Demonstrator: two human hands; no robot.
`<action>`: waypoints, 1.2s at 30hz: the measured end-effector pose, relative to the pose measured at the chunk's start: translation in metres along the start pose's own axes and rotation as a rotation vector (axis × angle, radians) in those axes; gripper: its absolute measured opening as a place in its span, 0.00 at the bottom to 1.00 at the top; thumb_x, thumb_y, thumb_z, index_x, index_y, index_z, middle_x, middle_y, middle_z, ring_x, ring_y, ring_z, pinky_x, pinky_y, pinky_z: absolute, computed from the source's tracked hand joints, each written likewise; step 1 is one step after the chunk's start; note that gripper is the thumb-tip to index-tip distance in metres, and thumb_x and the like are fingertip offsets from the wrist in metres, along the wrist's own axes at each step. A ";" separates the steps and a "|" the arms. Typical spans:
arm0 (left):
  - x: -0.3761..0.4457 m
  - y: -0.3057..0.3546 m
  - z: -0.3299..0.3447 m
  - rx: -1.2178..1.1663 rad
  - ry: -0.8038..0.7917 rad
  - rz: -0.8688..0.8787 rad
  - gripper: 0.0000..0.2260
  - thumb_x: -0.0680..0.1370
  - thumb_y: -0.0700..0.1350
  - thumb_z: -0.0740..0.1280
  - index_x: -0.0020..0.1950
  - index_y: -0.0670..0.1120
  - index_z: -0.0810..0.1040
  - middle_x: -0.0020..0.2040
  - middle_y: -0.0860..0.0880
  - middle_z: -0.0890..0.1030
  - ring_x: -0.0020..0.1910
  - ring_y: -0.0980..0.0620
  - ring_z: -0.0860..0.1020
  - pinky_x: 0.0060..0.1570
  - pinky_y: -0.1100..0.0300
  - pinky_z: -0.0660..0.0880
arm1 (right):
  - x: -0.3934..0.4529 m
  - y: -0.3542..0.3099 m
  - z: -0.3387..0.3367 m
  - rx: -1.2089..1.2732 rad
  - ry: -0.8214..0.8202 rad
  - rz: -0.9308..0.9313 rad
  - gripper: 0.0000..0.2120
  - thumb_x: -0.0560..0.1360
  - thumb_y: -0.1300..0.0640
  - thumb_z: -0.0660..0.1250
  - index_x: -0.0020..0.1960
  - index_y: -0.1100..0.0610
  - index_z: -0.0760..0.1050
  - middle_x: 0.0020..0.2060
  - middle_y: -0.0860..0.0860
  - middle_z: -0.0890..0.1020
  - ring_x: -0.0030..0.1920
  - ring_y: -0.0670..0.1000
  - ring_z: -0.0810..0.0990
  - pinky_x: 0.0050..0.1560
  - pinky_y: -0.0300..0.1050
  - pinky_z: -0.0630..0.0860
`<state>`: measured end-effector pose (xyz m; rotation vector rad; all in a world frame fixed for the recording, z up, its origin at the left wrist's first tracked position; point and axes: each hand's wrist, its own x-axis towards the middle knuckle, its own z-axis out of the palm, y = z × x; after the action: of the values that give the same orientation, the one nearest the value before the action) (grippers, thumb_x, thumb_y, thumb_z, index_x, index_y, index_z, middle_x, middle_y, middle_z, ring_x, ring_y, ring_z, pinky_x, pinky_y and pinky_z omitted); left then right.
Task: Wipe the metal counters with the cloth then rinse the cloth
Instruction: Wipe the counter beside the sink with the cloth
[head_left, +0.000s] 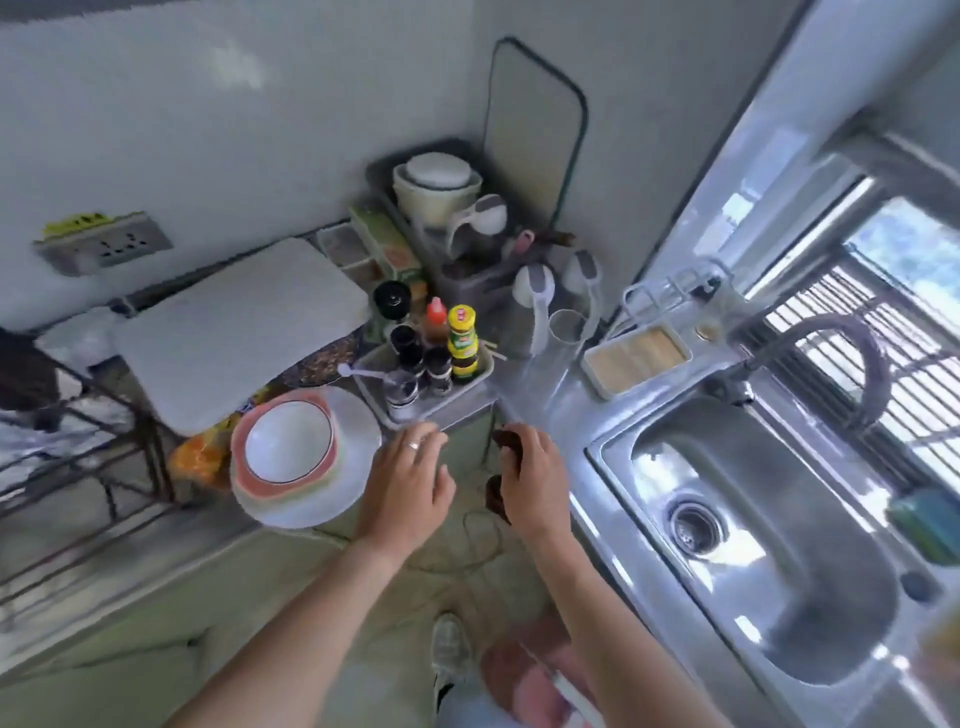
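Right hand (530, 475) is closed round a dark bunched cloth (501, 470), held in the air just off the near corner of the metal counter (545, 395); left hand (410, 475) is flat, fingers spread, empty, beside the condiment tray (480, 397). Judgement: spread the cloth flat, then wipe in overlapping strokes toward the sink (753, 519), shifting the tray to reach beneath. The yellow-capped jar (462, 338) carries a green label, wording unreadable.

Bare forearms, a silver ring (413, 445) on the left hand (408, 480), pale sneaker (450, 647).
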<state>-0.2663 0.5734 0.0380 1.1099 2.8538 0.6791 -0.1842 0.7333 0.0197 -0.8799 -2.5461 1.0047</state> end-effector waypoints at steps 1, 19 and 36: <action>0.012 0.007 0.011 -0.006 -0.023 0.031 0.16 0.75 0.44 0.62 0.61 0.42 0.78 0.63 0.44 0.77 0.65 0.44 0.75 0.63 0.49 0.73 | 0.004 0.013 -0.005 -0.001 0.036 0.033 0.10 0.81 0.60 0.63 0.61 0.52 0.77 0.55 0.48 0.80 0.55 0.53 0.78 0.53 0.48 0.76; 0.044 0.077 0.228 0.120 -0.468 0.326 0.28 0.80 0.51 0.49 0.82 0.54 0.57 0.83 0.41 0.49 0.82 0.42 0.45 0.77 0.39 0.37 | -0.036 0.183 0.033 -0.476 0.200 0.258 0.28 0.79 0.49 0.63 0.80 0.47 0.66 0.82 0.51 0.62 0.82 0.52 0.58 0.79 0.59 0.58; -0.034 0.171 0.255 -0.078 -0.193 0.476 0.19 0.79 0.46 0.58 0.67 0.41 0.74 0.69 0.39 0.71 0.71 0.39 0.68 0.74 0.37 0.60 | -0.161 0.258 -0.040 -0.422 0.254 0.250 0.32 0.78 0.57 0.63 0.81 0.45 0.62 0.83 0.48 0.58 0.83 0.50 0.53 0.80 0.58 0.57</action>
<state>-0.0909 0.7633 -0.1308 1.7536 2.3949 0.6426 0.0731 0.8027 -0.1328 -1.3672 -2.5038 0.3731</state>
